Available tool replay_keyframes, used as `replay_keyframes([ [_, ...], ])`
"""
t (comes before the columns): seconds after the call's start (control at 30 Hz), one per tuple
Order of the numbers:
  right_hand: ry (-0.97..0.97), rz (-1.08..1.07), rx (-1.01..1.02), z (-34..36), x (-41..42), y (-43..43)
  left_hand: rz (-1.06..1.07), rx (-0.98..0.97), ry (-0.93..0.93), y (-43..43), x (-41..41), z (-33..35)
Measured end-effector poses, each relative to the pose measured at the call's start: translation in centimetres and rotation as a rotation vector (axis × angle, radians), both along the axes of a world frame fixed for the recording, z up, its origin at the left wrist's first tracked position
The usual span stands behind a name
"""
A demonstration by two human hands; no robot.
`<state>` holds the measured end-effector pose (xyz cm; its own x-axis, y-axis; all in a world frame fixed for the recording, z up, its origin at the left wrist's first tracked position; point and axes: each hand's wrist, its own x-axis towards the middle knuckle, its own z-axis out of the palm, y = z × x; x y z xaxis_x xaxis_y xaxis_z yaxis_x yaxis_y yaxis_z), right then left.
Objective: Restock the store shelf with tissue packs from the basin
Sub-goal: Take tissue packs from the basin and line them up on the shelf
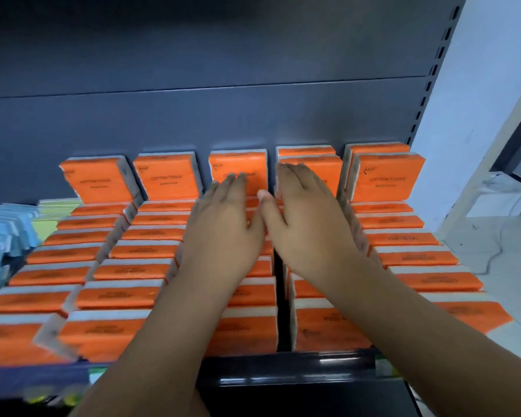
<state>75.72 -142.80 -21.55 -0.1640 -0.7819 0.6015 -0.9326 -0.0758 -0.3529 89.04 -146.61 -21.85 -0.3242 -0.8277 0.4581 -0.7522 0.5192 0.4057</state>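
Several rows of orange tissue packs [139, 269] fill the dark store shelf [283, 368], running from the front lip to the back panel. At the back of each row one pack stands tilted against the panel, such as the pack [167, 179]. My left hand [223, 224] lies flat with straight fingers over the middle row, its fingertips at the back pack [238, 167]. My right hand [307, 215] lies flat beside it over the neighbouring row, fingers reaching the back pack [322, 167]. Neither hand holds a pack. The basin is out of view.
Light blue packs [0, 236] and yellow-green packs [51, 215] sit at the shelf's left. The dark back panel [223, 115] rises behind. A slotted upright [433, 70] marks the shelf's right end, with a white wall and pale floor [512, 260] beyond.
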Motion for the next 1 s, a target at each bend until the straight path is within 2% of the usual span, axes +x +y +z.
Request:
replay_keyframes([
  [0.27, -0.027, 0.241, 0.072, 2.1, 11.2, 4.0, 0.361, -0.074, -0.071, 7.3, 13.4, 1.0],
  [0.5, 0.024, 0.460, 0.056, 0.9, 25.7, 7.4, 0.707, -0.016, -0.096, 14.7, 28.0, 0.3],
  [0.6, 0.013, 0.538, 0.100, -0.3, 31.6, 9.3, 0.787, 0.027, -0.081, 17.2, 32.8, -1.3],
  [0.8, 0.044, 0.690, 0.306, -5.8, 39.9, 12.4, 0.891, 0.173, -0.057, 22.3, 39.0, -7.0],
  [1.0, 0.133, 0.744, 0.605, -12.7, 42.7, 13.5, 0.947, 0.427, -0.009, 25.1, 42.3, -13.6],
])
